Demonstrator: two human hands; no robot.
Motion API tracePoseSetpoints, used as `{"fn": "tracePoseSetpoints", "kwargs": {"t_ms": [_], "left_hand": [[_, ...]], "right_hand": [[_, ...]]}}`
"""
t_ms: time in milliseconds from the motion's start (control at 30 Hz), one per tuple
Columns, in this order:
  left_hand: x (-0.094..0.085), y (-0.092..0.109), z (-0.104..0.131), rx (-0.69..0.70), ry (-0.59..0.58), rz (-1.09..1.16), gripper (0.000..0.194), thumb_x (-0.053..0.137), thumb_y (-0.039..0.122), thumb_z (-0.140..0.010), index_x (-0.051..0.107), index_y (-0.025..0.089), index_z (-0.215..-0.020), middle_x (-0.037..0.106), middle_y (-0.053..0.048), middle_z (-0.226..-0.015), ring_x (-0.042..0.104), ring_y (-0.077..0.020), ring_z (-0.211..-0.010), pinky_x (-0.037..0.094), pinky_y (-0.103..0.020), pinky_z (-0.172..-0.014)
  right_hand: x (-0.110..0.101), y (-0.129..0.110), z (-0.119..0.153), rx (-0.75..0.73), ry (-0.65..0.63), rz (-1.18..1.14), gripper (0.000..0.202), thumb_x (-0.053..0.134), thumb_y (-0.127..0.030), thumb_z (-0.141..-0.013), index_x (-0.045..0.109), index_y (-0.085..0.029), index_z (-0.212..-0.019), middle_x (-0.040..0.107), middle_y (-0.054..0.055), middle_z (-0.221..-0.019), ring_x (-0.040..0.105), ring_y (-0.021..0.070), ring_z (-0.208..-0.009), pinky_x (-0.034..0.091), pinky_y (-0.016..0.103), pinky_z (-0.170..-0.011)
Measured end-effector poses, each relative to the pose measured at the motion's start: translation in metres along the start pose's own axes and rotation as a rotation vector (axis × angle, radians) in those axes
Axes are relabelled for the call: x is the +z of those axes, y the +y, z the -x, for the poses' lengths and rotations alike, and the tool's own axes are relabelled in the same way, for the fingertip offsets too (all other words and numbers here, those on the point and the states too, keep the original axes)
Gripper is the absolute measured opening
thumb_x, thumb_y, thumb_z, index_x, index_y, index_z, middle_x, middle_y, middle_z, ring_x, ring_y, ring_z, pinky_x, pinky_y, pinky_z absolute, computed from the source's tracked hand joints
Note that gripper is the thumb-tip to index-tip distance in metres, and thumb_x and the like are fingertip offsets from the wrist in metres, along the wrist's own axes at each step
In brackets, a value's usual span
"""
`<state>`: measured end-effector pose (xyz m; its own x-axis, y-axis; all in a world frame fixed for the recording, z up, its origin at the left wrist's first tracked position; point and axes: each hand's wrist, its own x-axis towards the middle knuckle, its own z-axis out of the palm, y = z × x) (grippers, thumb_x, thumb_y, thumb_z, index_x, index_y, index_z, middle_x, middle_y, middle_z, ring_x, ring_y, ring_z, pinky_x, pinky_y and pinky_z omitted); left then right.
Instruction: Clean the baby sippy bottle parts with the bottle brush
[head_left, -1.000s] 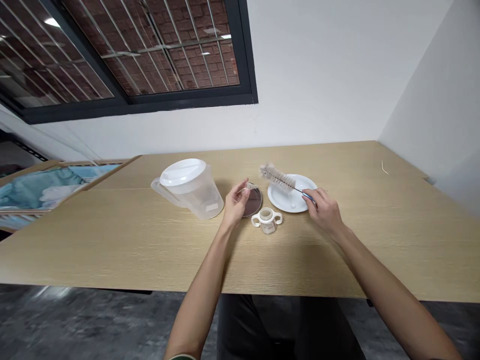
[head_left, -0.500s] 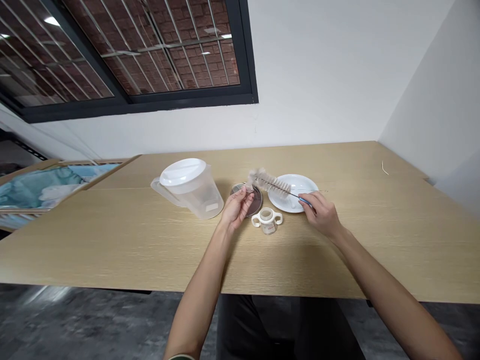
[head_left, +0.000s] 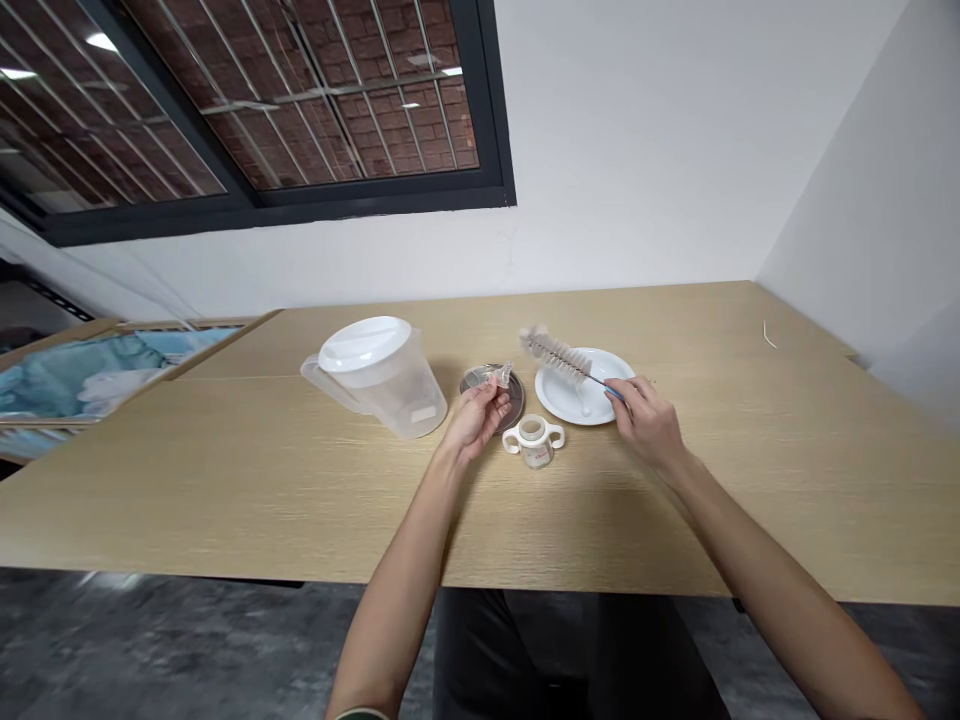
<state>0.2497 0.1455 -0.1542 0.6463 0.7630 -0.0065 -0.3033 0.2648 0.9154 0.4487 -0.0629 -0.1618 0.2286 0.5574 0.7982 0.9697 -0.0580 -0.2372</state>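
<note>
Both hands closed: right hand [head_left: 646,422] grips a brush [head_left: 557,353] by its blue handle, left hand [head_left: 475,415] pinches a clear piece [head_left: 505,374], identity unclear. Wooden table [head_left: 225,480] bears a lidded jug [head_left: 386,390], standing left of the left hand. Next, a white plate [head_left: 559,403], brush head slanting over it. Then a dark round dish [head_left: 517,404], partly hidden by the left hand. Smaller, a two-handled cup [head_left: 536,456], upright, just in front of the dish. Smallest, the clear piece, above the dish.

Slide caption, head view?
Left hand holds a small clear piece; right hand holds a bristle brush over a white plate.
</note>
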Motion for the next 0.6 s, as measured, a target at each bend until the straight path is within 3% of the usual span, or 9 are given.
{"fn": "tracePoseSetpoints", "kwargs": {"t_ms": [67, 200, 400, 600], "left_hand": [[-0.0018, -0.0029, -0.0011, 0.085, 0.034, -0.111, 0.035, 0.081, 0.044, -0.077, 0.060, 0.017, -0.083, 0.058, -0.002, -0.078, 0.055, -0.0107, -0.067, 0.051, -0.025, -0.066], [-0.0021, -0.0094, -0.0011, 0.389, 0.104, -0.466, 0.040, 0.070, 0.055, -0.085, 0.056, 0.020, -0.097, 0.063, -0.004, -0.091, 0.062, -0.0155, -0.082, 0.052, -0.030, -0.079], [0.0023, -0.0098, 0.0036, 0.663, 0.194, -0.782, 0.022, 0.058, 0.042, -0.096, 0.057, 0.021, -0.102, 0.062, -0.007, -0.100, 0.061, -0.0191, -0.092, 0.049, -0.033, -0.087], [-0.0010, -0.0047, 0.0047, 0.893, 0.178, -0.977, 0.010, 0.054, 0.028, -0.096, 0.061, 0.022, -0.098, 0.062, -0.009, -0.103, 0.059, -0.0231, -0.101, 0.048, -0.039, -0.094]], "right_hand": [[0.0005, -0.0006, -0.0003, 0.012, 0.008, -0.043, 0.024, 0.048, -0.026, -0.103, 0.067, -0.020, -0.116, 0.070, 0.008, -0.099, 0.065, 0.0156, -0.081, 0.046, 0.026, -0.063], [0.0014, -0.0032, 0.0005, -0.008, -0.039, -0.104, 0.025, 0.047, -0.028, -0.103, 0.067, -0.021, -0.116, 0.070, 0.008, -0.099, 0.066, 0.0162, -0.083, 0.048, 0.027, -0.065], [0.0022, -0.0026, 0.0016, 0.011, -0.124, -0.041, 0.026, 0.045, -0.029, -0.104, 0.066, -0.021, -0.116, 0.069, 0.006, -0.097, 0.065, 0.0146, -0.078, 0.044, 0.026, -0.060], [0.0004, -0.0028, -0.0002, 0.058, -0.078, -0.066, 0.025, 0.046, -0.030, -0.104, 0.065, -0.021, -0.117, 0.070, 0.006, -0.102, 0.066, 0.0155, -0.083, 0.046, 0.027, -0.062]]}}
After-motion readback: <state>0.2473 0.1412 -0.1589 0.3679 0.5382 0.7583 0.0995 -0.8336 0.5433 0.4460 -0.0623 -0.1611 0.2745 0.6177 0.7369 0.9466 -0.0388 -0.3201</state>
